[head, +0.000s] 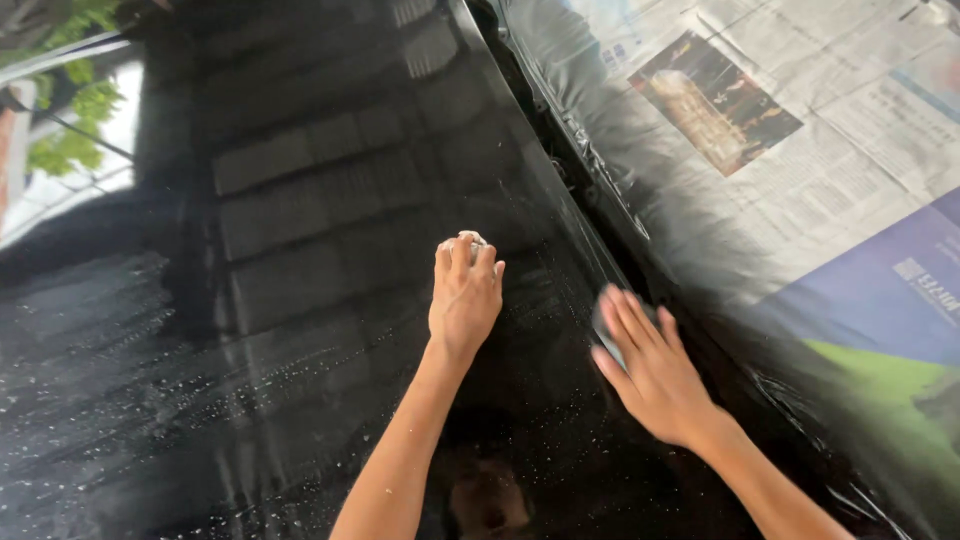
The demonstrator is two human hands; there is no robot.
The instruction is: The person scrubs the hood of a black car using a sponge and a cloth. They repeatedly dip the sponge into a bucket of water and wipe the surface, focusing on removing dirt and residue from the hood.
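Head view: my left hand [465, 295], at centre frame, has its fingers curled tight over a small pale wad [472, 240] pressed to the wet black car panel [300, 300]. My right hand [645, 365], lower right of centre, lies with fingers flat and together on a grey pad [603, 335]. Judged part-done: droplets cover the lower left, while the upper panel reflects cleanly. Masking newspaper [800, 120] fills the upper right.
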